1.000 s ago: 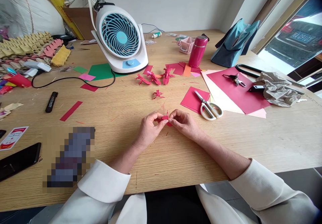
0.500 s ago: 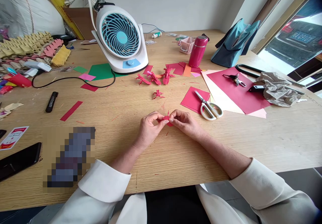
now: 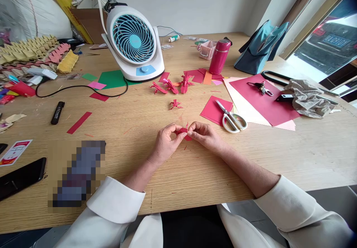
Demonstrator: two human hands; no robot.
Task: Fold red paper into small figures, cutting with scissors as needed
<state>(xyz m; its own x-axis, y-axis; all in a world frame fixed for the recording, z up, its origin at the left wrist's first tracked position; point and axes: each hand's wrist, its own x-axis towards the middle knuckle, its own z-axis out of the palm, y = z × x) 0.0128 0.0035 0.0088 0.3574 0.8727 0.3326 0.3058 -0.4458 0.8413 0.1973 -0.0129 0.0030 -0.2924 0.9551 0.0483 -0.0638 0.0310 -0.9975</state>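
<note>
Between my two hands is a small piece of folded red paper (image 3: 183, 130), with a thin strip standing up from it. My left hand (image 3: 166, 141) pinches its left side between thumb and forefinger. On the other side, my right hand (image 3: 205, 136) has its thumb and fingertips closed on the paper's right edge. The fingers partly hide its folds. Just beyond lies a small folded red paper figure (image 3: 174, 104), and several more folded red figures (image 3: 170, 86) sit farther back. White-handled scissors (image 3: 233, 118) rest to the right, partly over square red paper sheets (image 3: 214, 109).
A white and blue fan (image 3: 134, 41) stands at the back, its black cord running left. Behind the scissors are a pink bottle (image 3: 220, 57) and a blue bag (image 3: 259, 49). Keys (image 3: 261, 87) lie on large red paper (image 3: 252, 101). At left are a black marker (image 3: 57, 113) and a phone (image 3: 21, 179).
Both hands keep their pinch on the folded red paper. The thin upright strip leans very slightly more to the right; all else looks the same.
</note>
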